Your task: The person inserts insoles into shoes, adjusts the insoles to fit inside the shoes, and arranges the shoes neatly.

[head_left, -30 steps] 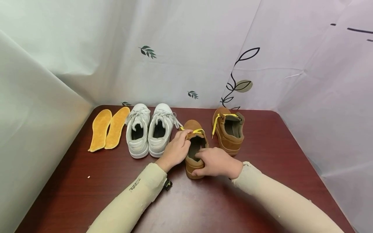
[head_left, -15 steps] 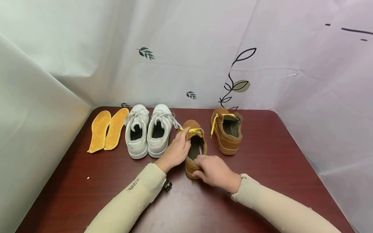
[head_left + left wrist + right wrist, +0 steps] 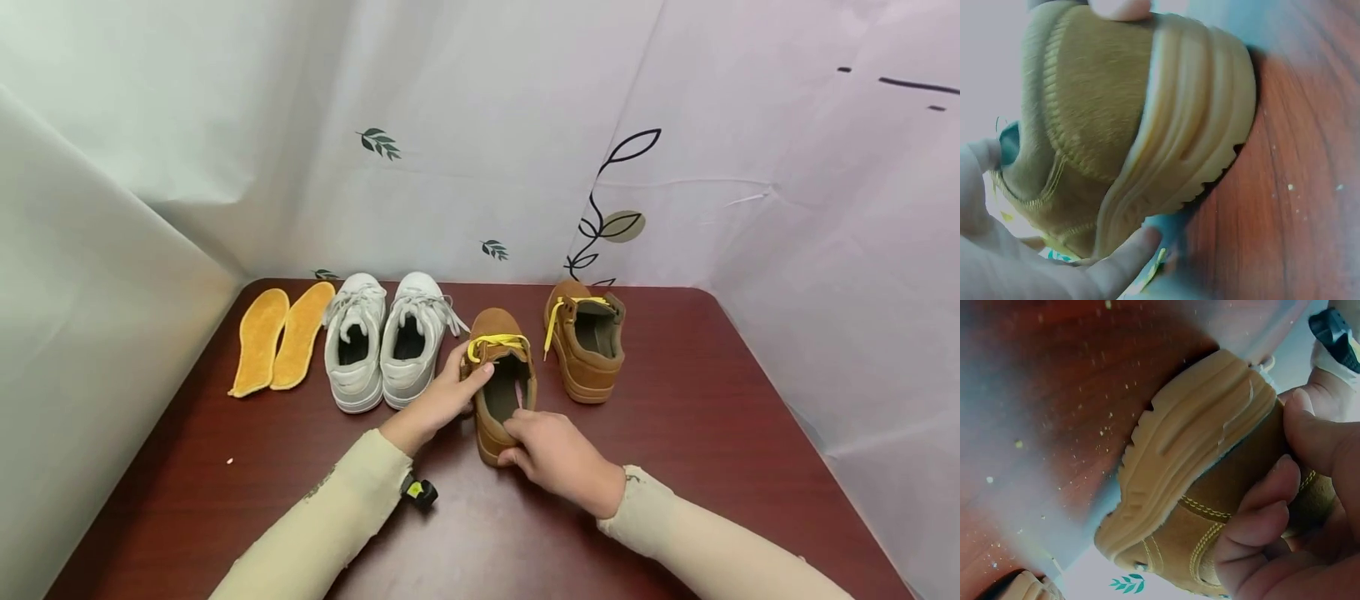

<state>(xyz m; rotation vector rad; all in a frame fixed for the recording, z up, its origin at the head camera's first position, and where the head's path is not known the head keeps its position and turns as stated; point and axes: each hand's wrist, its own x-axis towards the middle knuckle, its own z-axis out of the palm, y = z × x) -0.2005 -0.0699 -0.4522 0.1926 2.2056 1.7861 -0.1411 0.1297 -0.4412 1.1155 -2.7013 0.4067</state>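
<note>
A brown suede shoe [image 3: 489, 429] with yellow laces stands toe-away in the middle of the table in the head view. My left hand [image 3: 442, 395] grips its left side, thumb over the collar; the left wrist view shows a finger [image 3: 1129, 259] low by the sole. At the heel, my right hand [image 3: 558, 454] grips the collar with its thumb on the outside. In the right wrist view that thumb [image 3: 1300, 406] presses the heel while other fingers curl along the shoe's side. A pinkish strip, perhaps a fingertip, shows inside the opening.
The matching brown shoe [image 3: 588, 367] stands to the right, farther back. Two white sneakers [image 3: 357, 379] sit side by side left of my hands. Beyond them, at the far left, lie two yellow insoles [image 3: 262, 342]. White curtains [image 3: 465, 150] enclose the dark red table [image 3: 675, 417].
My left hand has shifted from the laces to the shoe's left side, with its thumb now over the collar. My right hand has drawn slightly back toward the heel.
</note>
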